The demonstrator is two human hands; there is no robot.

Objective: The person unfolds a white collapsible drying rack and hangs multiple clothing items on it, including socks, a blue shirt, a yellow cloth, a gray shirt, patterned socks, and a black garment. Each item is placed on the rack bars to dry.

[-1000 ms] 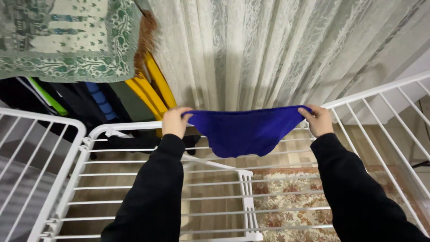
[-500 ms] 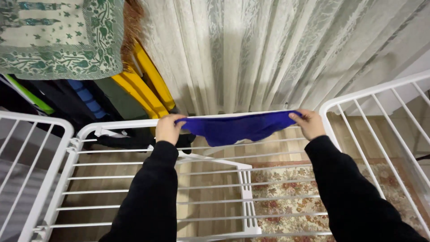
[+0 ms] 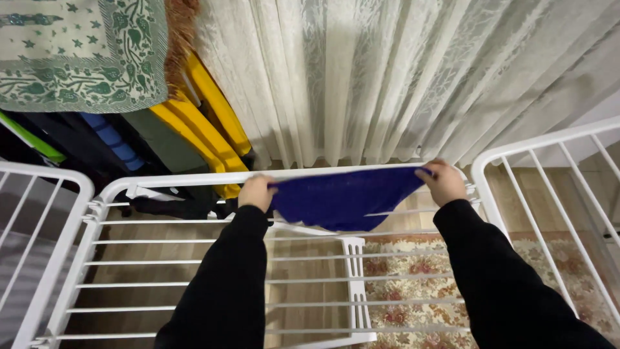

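Note:
A dark blue cloth is stretched between my two hands over the far rods of a white wire drying rack. My left hand grips its left corner and my right hand grips its right corner. The cloth lies on the rack's rods, its lower edge sagging in the middle. Both my arms are in black sleeves.
Pale patterned curtains hang right behind the rack. A green and white patterned cloth with a brown fringe hangs at the upper left above yellow, blue and dark items. The rack's side wings rise left and right. A floral rug lies below.
My hands have lowered the blue cloth from hanging free in the air down onto the far rods of the rack. The view has shifted slightly closer.

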